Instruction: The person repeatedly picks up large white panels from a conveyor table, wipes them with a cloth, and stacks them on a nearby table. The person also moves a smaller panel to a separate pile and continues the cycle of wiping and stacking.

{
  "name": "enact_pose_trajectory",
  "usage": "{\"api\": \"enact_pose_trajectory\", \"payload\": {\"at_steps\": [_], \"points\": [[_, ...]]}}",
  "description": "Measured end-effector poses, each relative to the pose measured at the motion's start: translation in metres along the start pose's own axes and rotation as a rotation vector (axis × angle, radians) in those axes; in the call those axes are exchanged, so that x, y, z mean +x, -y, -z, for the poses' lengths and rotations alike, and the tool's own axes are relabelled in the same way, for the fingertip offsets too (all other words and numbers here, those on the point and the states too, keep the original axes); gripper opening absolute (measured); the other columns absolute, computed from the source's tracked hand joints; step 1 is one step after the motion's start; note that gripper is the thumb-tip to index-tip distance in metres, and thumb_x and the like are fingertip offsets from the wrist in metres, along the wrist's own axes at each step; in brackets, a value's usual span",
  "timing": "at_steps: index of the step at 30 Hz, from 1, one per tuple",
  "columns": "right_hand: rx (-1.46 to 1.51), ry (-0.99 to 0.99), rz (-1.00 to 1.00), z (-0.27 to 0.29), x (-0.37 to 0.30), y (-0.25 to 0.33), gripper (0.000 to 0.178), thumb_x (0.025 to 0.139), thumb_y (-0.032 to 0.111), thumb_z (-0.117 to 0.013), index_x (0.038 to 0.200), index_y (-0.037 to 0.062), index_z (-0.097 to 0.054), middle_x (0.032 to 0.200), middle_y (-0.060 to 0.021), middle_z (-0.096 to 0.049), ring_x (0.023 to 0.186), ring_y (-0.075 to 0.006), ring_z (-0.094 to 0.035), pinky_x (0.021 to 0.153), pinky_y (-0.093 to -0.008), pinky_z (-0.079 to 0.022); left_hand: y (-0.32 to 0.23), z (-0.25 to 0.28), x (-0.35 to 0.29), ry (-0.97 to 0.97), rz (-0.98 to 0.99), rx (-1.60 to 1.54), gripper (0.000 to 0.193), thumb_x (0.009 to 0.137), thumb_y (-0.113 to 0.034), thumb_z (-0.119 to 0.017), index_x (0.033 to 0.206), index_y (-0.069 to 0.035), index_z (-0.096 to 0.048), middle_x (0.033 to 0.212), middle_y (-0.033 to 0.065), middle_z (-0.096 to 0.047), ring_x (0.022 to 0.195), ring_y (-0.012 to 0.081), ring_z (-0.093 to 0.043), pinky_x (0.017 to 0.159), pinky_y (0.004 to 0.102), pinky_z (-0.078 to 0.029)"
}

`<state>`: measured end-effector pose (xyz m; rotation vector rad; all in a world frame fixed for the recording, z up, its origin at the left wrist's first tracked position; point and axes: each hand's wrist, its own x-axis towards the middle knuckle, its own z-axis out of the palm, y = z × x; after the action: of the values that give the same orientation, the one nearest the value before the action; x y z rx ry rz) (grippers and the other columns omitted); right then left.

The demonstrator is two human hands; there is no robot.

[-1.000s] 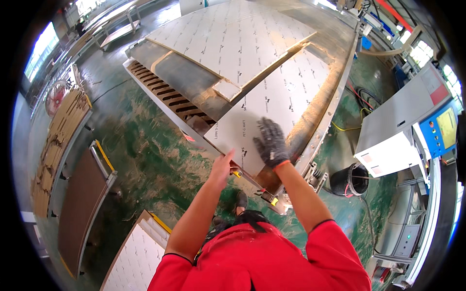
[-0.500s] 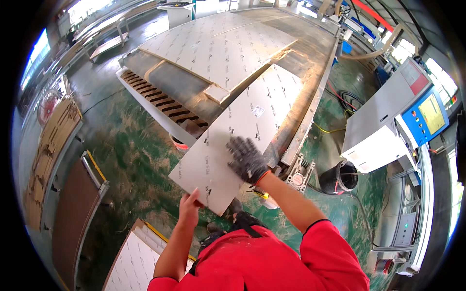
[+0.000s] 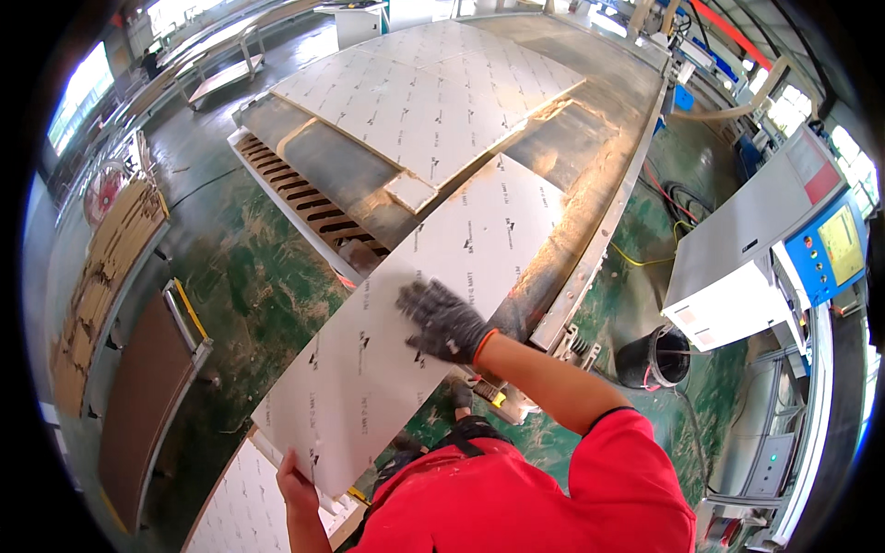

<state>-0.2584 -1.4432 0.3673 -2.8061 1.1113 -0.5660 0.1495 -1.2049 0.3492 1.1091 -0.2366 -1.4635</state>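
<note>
A long board [image 3: 369,387] with white printed film slants from the worktable [image 3: 599,166] toward my lower left. My left hand [image 3: 300,484] is bare and grips the board's near end, its thumb on top; the fingers underneath are hidden. My right hand [image 3: 442,323], in a dark grey glove with an orange cuff, lies on the board's middle with fingers spread, slightly blurred. The board's far end still rests on the sawdust-strewn table, while its near end overhangs a stack of similar white boards [image 3: 235,507] at the lower left.
Larger white-filmed panels [image 3: 406,101] lie farther up the table. At the left, carts hold a brown board [image 3: 152,405] and rough wooden sheets [image 3: 111,276]. A control cabinet [image 3: 747,249] and a black bucket [image 3: 650,359] stand at the right. Cables [image 3: 678,198] run over the floor.
The board has slid toward me and to the left, off part of the table. My left hand moved down-left with its end; my gloved hand shifted slightly left and nearer.
</note>
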Motion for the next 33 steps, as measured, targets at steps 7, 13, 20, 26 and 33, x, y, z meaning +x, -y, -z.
{"api": "enact_pose_trajectory", "payload": {"at_steps": [7, 13, 20, 26, 33], "points": [[-0.265, -0.067, -0.441, 0.023, -0.026, -0.203, 0.071, 0.098, 0.055, -0.037, 0.149, 0.0058, -0.038, 0.156, -0.0135, -0.034, 0.143, -0.0310, -0.030, 0.119, -0.0474, -0.019, -0.005, 0.018, -0.011, -0.183, -0.014, 0.050, 0.049, 0.101, -0.027, -0.041, 0.142, 0.000, -0.043, 0.139, 0.0124, -0.054, 0.126, 0.0293, -0.052, 0.109, 0.0420, -0.040], [-0.706, 0.139, -1.116, 0.122, -0.086, -0.372, 0.071, 0.102, 0.053, -0.022, 0.155, 0.0056, -0.023, 0.163, -0.0110, -0.020, 0.150, -0.0282, -0.018, 0.122, -0.0470, -0.010, -0.002, 0.030, -0.008, -0.263, 0.023, 0.077, 0.051, 0.102, -0.033, -0.039, 0.143, -0.003, -0.044, 0.140, 0.0104, -0.054, 0.127, 0.0293, -0.051, 0.109, 0.0427, -0.039], [-0.177, 0.210, -0.360, 0.059, -0.029, -0.262, 0.069, 0.100, 0.051, -0.038, 0.154, 0.0077, -0.029, 0.160, -0.0123, -0.026, 0.148, -0.0270, -0.023, 0.122, -0.0399, -0.012, -0.008, 0.039, 0.005, -0.286, 0.057, 0.137, 0.053, 0.104, -0.036, -0.037, 0.144, -0.002, -0.043, 0.142, 0.0102, -0.052, 0.126, 0.0284, -0.052, 0.108, 0.0414, -0.039], [-0.540, 0.252, -1.125, 0.101, -0.036, -0.315, 0.069, 0.100, 0.052, -0.027, 0.148, 0.0026, -0.039, 0.155, -0.0159, -0.035, 0.147, -0.0331, -0.025, 0.123, -0.0436, -0.010, -0.015, 0.015, 0.016, -0.337, 0.014, 0.240, 0.055, 0.104, -0.041, -0.037, 0.143, -0.003, -0.044, 0.141, 0.0121, -0.052, 0.127, 0.0286, -0.051, 0.108, 0.0416, -0.040], [-0.295, 0.059, -0.924, 0.068, -0.025, -0.286, 0.083, 0.099, 0.062, -0.023, 0.151, -0.0026, -0.028, 0.158, -0.0246, -0.025, 0.148, -0.0362, -0.021, 0.123, -0.0447, -0.008, -0.004, -0.025, 0.029, -0.544, -0.178, 0.566, 0.066, 0.103, -0.054, -0.038, 0.135, 0.003, -0.048, 0.126, 0.0146, -0.059, 0.111, 0.0265, -0.059, 0.096, 0.0361, -0.046]]}}
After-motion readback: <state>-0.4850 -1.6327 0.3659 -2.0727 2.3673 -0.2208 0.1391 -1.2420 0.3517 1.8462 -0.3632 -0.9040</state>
